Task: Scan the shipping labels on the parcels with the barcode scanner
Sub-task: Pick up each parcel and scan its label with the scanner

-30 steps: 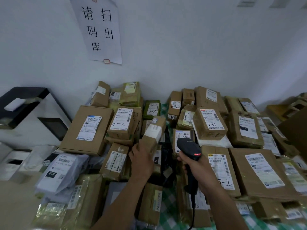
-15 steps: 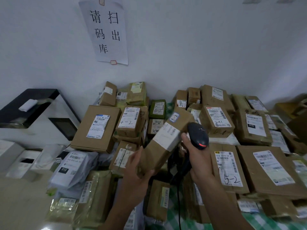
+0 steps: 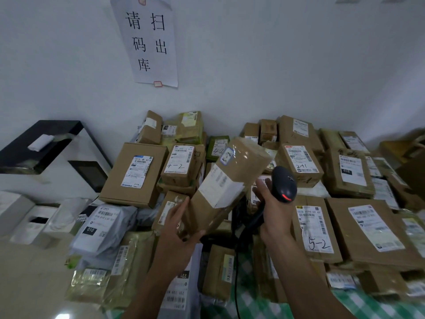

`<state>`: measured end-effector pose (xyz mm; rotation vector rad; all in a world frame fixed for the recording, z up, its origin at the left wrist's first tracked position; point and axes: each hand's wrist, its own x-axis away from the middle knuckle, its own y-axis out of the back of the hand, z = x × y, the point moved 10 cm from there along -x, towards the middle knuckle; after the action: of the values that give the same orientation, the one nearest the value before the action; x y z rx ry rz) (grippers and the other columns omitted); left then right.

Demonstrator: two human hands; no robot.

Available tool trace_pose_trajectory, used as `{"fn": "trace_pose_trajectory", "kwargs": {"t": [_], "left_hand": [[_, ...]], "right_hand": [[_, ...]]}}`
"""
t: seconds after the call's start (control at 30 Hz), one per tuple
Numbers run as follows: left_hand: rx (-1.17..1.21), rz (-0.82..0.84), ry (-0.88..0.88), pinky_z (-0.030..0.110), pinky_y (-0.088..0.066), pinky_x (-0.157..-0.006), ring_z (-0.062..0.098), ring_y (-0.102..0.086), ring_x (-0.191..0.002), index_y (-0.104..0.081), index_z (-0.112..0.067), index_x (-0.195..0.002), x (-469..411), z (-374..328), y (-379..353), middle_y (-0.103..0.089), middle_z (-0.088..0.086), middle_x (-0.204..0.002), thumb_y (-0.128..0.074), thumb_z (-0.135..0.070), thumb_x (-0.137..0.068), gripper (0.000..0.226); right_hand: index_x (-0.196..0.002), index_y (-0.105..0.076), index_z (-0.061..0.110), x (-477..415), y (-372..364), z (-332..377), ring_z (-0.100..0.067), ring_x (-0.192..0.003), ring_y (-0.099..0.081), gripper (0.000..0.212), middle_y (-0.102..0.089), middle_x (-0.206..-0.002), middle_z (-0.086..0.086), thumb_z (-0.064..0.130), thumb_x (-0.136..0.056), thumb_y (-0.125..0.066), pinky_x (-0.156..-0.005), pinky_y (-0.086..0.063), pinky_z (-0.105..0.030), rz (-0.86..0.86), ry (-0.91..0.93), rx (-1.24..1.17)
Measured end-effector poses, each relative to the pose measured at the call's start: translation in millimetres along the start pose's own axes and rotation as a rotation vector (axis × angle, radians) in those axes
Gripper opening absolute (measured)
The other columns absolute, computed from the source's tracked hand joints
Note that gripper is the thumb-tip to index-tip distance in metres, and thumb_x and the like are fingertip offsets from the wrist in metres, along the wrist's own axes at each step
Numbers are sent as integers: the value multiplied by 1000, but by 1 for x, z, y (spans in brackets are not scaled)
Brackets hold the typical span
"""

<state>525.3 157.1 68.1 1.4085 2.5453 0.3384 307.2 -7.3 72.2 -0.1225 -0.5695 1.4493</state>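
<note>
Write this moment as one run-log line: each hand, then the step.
left hand: holds brown parcel tilted | right hand: grips barcode scanner beside parcel's label | step: lining up scan

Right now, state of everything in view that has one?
Long parcel: lifted off the pile, tilted, white label facing up.
Scanner: red light on, beside the parcel.
Left hand: grips the parcel's lower end.
Right hand: grips the scanner.
Wall sign: taped up.

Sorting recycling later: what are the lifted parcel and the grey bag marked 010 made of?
Lifted parcel: brown cardboard with a glossy, perhaps taped, surface, judging by the glare near its top. Grey bag marked 010: likely soft plastic film, wrinkled and slightly shiny.
</note>
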Motion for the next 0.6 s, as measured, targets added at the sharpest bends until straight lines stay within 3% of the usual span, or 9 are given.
{"fn": "trace_pose_trajectory", "kwargs": {"t": [0.07,0.17,0.27,0.33,0.6], "left_hand": [[-27,-9,-16,17,-55,-93,-16,-41,-129,-36,-51,-144,-5,1,2,-31,-53,-131,-78,3,-86,89],[-165,-103,-53,42,-54,-103,16,-43,-138,-39,-53,-149,-14,2,19,-32,-26,-146,-82,-3,-84,93],[-400,-245,-156,45,-47,-103,18,-37,-134,-47,-34,-150,-23,-19,42,-37,-7,-146,-85,-5,-80,85],[-521,-280,-244,42,-44,-98,19,-36,-131,-50,-22,-149,-31,-38,50,-38,-4,-143,-85,-2,-77,83],[-763,-232,-375,53,-51,-94,32,-38,-128,-51,-12,-147,-65,-62,61,-41,6,-147,-74,11,-74,80]], "right_hand": [[-129,-67,21,1,-3,3,-21,-107,-74,48,-79,-110,5,13,-85,-83,-96,-57,-44,21,-4,-11],[-129,-65,20,7,-7,1,-19,-97,-77,40,-80,-101,6,12,-92,-77,-90,-59,-42,53,-52,15],[-125,-67,18,11,-7,-4,-19,-93,-78,38,-80,-104,-2,15,-90,-79,-76,-60,-35,92,-76,123],[-119,-70,20,13,-12,-6,-19,-87,-78,30,-80,-96,2,17,-90,-80,-65,-55,-29,159,-66,229],[-115,-68,23,33,-53,-7,-7,-60,-69,27,-78,-98,-3,21,-91,-79,-54,-49,-16,491,14,657]]}}
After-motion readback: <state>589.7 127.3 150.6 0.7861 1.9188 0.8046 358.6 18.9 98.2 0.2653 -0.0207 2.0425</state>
